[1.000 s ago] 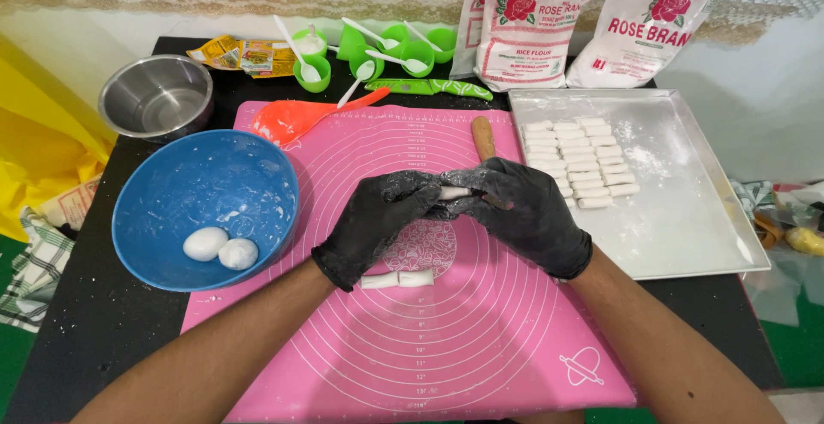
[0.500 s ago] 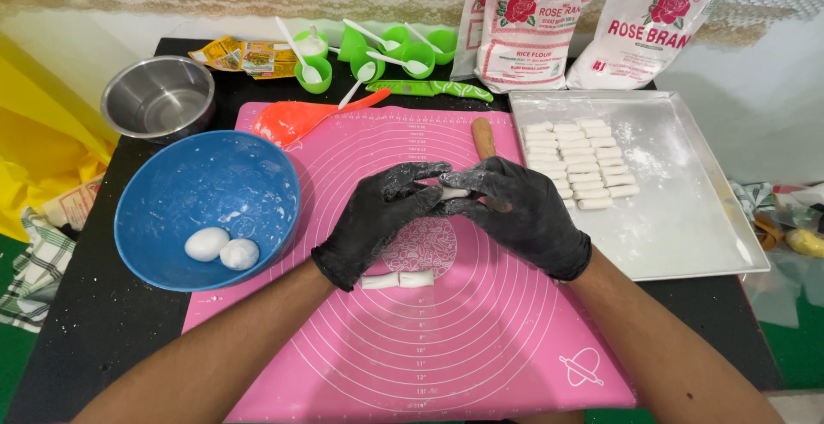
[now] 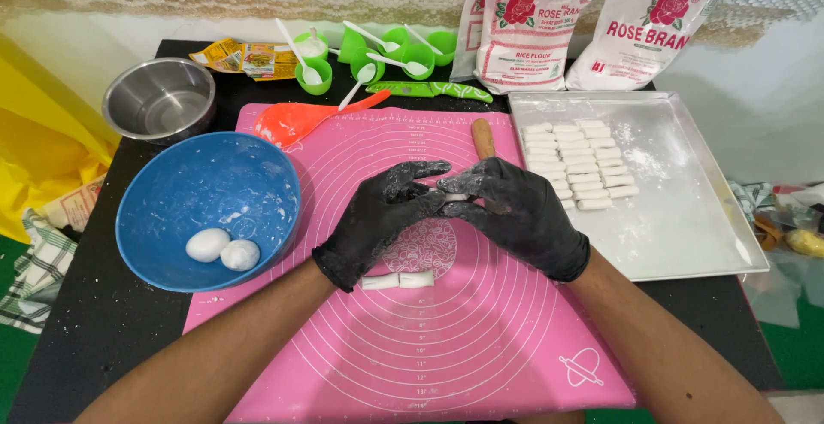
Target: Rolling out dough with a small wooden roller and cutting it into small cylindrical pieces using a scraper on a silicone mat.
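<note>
The black table (image 3: pixel 94 338) carries a pink mat (image 3: pixel 481 355), blue bowl (image 3: pixel 172 209), steel pot (image 3: pixel 129 115) and metal tray (image 3: pixel 687 218).

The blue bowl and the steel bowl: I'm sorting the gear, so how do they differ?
The blue plastic bowl is wider and shallower than the small steel bowl. The blue plastic bowl holds two white dough balls and is smeared with flour; nothing shows inside the steel bowl. The blue one sits nearer the person, overlapping the pink mat; the steel one stands behind it. Both are round and upright.

1 head view, looking steeply down, close over pink mat (image 3: pixel 446 338).
</note>
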